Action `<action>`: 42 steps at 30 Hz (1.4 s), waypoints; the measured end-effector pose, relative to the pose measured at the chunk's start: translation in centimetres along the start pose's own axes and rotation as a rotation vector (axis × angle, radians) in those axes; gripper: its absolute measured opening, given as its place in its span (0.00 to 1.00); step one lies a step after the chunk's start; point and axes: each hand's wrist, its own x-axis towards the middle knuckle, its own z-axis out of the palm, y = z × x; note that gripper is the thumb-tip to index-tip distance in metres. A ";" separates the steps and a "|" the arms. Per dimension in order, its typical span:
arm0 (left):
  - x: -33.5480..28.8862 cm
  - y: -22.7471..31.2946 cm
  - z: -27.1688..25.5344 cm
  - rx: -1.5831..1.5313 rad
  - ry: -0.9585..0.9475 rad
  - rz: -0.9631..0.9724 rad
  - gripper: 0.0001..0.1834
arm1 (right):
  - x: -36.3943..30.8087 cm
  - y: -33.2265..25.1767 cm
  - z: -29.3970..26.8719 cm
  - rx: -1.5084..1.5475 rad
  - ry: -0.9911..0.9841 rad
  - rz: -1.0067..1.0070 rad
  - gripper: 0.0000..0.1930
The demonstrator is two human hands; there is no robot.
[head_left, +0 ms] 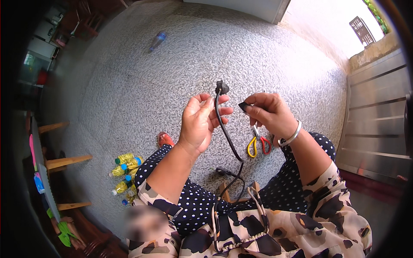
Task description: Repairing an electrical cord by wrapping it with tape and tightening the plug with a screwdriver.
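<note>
The left hand (197, 124) was raised above the speckled floor (120, 77), its grip closed lightly around a black cable (226, 134), thumb on one side and fingers behind. The cable's dark plug (221, 88) stood just past the fingertips, and its length curved down between the knees, where a second dark connector (221, 171) lay near the loop.

The right hand (275, 115) was apart from the left, its grip pinching a small black piece (243, 105) between thumb and forefinger; a narrow gap separated that piece from the cable. Below this hand, scissors with a yellow and a red handle (258, 136) lay close to the right leg, leaving little room on that side.

Beyond the hands the floor ran wide, with a blue-tinted bottle (158, 40) well ahead and leftward. A metal panel (378, 112) bounded the right edge. Bottles with yellowish contents (120, 187) crowded beside the left leg, narrowing the space there.
</note>
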 end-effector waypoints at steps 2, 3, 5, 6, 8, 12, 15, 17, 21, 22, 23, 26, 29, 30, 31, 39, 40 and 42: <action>0.4 0.0 -0.2 -0.091 0.004 -0.120 0.11 | 0.0 -0.5 -0.1 -0.033 0.039 -0.036 0.06; 0.6 0.0 -0.3 -0.138 0.007 -0.185 0.11 | 0.1 -0.7 -0.2 -0.031 0.029 -0.059 0.06; 1.0 -0.2 -0.3 -0.169 -0.062 -0.198 0.13 | 0.2 -1.1 -0.4 -0.052 0.040 -0.061 0.06; 1.1 -0.1 -0.4 -0.191 -0.107 -0.200 0.14 | 0.1 -1.3 -0.6 -0.059 0.025 -0.069 0.06; 1.2 -0.3 -0.2 -0.201 -0.132 -0.176 0.16 | 0.0 -1.6 -0.7 -0.035 0.008 -0.055 0.06; 1.4 0.0 0.8 0.022 -0.181 0.010 0.16 | -0.1 -2.2 -1.0 -0.020 0.022 -0.065 0.06; 1.9 2.1 1.0 0.098 -0.245 0.176 0.16 | -0.2 -2.7 -1.4 0.014 0.057 -0.092 0.07; 2.0 3.8 1.3 0.131 -0.253 0.385 0.17 | -0.2 -3.0 -1.7 0.063 0.073 -0.111 0.07; 1.1 7.8 1.4 0.224 -0.323 0.867 0.19 | -0.2 -2.9 -2.3 0.209 0.063 -0.137 0.08; 0.5 8.7 1.4 0.218 -0.384 0.927 0.19 | -0.2 -2.8 -2.4 0.239 0.068 -0.140 0.08; -0.3 9.7 1.3 0.182 -0.353 0.925 0.20 | -0.3 -2.7 -2.5 0.266 0.073 -0.141 0.08; -2.8 12.9 0.5 0.072 -0.483 0.949 0.21 | -0.4 -2.5 -2.8 0.254 0.084 -0.156 0.09; -4.4 15.1 -0.3 0.053 -0.466 1.042 0.22 | -0.3 -2.5 -3.0 0.220 0.093 -0.163 0.10; -4.7 15.2 -0.5 0.061 -0.397 1.065 0.22 | -0.3 -2.5 -3.1 0.212 0.093 -0.160 0.10; -4.8 15.2 -0.7 0.124 -0.407 1.092 0.23 | -0.2 -2.4 -3.0 0.209 0.093 -0.157 0.10; -1.6 7.3 -0.9 0.269 -0.227 0.436 0.15 | -0.3 -2.6 -2.8 0.257 0.032 -0.187 0.10; -1.2 6.0 -0.8 0.296 -0.164 0.273 0.14 | -0.3 -2.6 -2.8 0.235 0.025 -0.172 0.09; -0.7 3.8 -0.8 0.341 -0.205 0.134 0.14 | -0.4 -2.6 -2.8 0.209 -0.041 -0.149 0.08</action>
